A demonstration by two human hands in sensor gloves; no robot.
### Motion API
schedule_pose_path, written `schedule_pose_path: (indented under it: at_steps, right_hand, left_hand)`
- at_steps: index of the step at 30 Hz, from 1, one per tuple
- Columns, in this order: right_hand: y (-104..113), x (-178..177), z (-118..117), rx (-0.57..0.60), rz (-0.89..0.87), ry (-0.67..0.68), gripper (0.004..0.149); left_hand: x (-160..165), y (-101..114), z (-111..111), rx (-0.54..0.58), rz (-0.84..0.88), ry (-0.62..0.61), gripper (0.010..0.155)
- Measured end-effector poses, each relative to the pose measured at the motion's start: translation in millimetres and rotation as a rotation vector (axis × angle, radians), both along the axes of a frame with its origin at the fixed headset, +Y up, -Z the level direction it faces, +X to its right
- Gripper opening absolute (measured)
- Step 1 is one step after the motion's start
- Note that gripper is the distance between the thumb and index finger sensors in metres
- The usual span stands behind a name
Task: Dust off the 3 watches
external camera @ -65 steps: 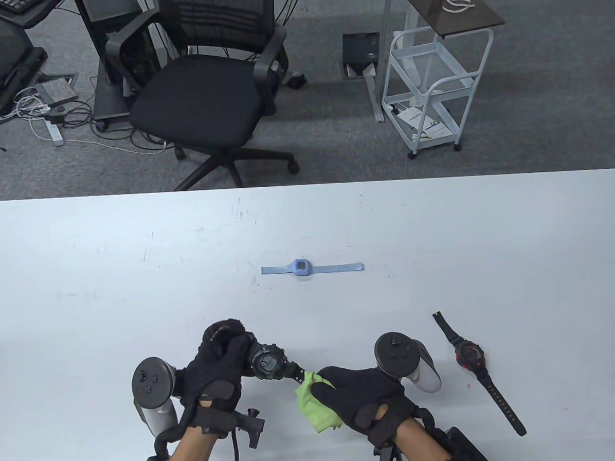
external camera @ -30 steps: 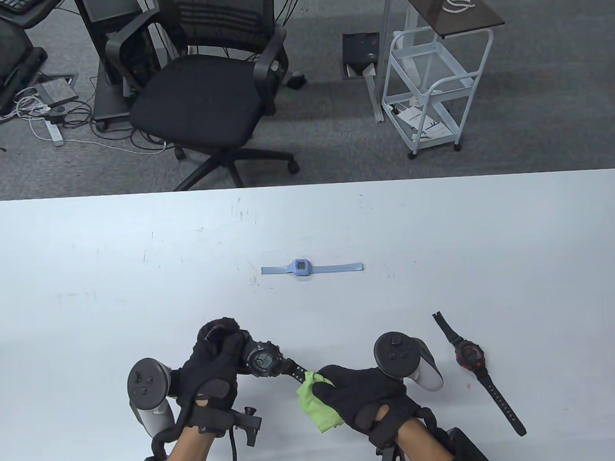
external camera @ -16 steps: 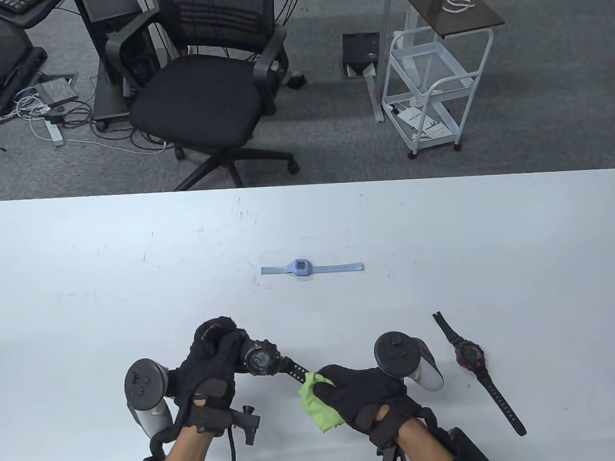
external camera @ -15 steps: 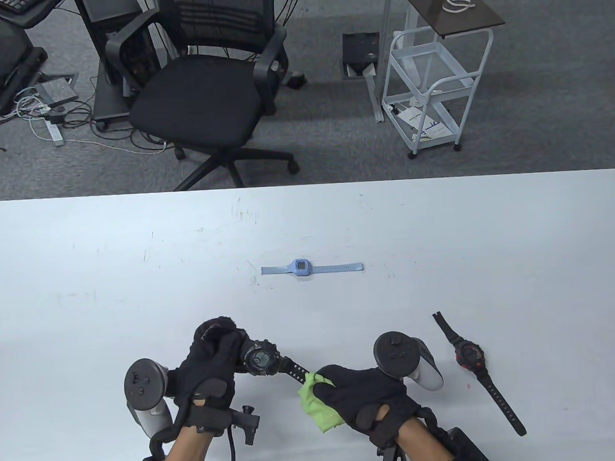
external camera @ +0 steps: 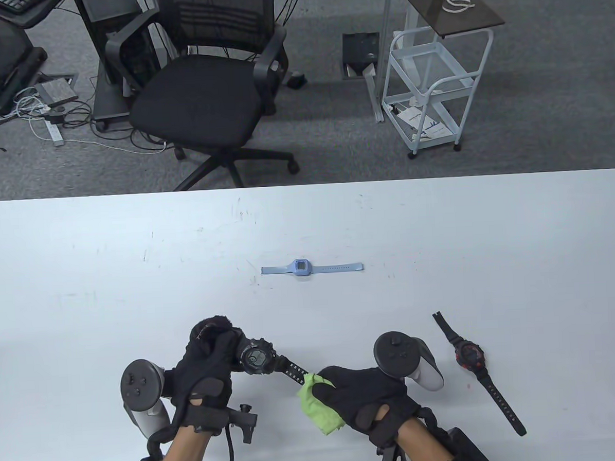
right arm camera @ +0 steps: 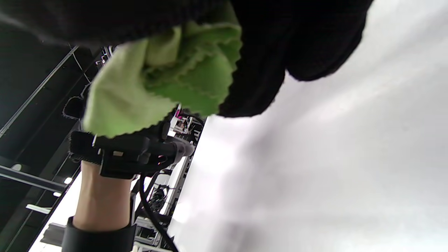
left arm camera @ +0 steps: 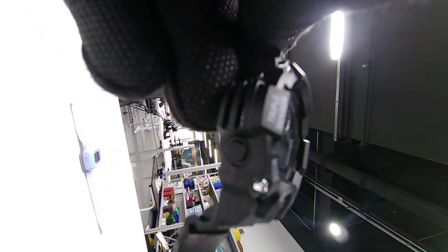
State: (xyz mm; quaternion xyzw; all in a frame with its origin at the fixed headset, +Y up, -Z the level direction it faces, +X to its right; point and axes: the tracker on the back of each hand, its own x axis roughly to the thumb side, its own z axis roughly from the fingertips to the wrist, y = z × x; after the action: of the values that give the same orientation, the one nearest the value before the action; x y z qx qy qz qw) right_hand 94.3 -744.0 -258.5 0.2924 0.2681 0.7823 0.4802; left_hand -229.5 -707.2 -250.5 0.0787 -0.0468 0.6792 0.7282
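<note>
While the left hand [external camera: 207, 359] curls its fingers around one strap end of a black digital watch [external camera: 256, 356], the watch's face is turned up and its other strap runs out toward the right hand [external camera: 358, 392]. That hand is bunched around a lime-green cloth [external camera: 316, 405], and the cloth's upper fold meets the free strap tip. Both hands work close to the near edge of the white worktop [external camera: 83, 283], roughly at its middle. In the left wrist view the black watch's case [left arm camera: 269, 140] sits right against the gloved fingers [left arm camera: 196, 70]; in the right wrist view the cloth [right arm camera: 157, 80] is crumpled inside the fingers [right arm camera: 259, 70], its pinked edge hanging loose.

A black-and-red watch [external camera: 471, 358] lies flat on the worktop just right of the right hand, set diagonally, apart from it. A pale blue watch [external camera: 302, 268] lies stretched out flat near the centre of the worktop, well away from both hands.

Beyond the far edge stand a black office chair [external camera: 207, 86] and a white wire trolley [external camera: 433, 79] on grey carpet.
</note>
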Motion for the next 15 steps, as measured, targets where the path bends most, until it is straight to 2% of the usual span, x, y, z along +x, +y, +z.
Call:
schedule_pose_path:
  at_steps: [5,15]
  right_hand:
    - [-1.1,-0.8,0.6,-0.022,-0.006,0.037,0.05]
    - [-0.7,1.0,0.8,0.005,0.02,-0.009,0.051]
  left_hand:
    - [-1.1,0.4,0.5,0.002,0.005,0.008,0.045]
    - [-3.5,0.8,0.6,0.003,0.01,0.018,0.045]
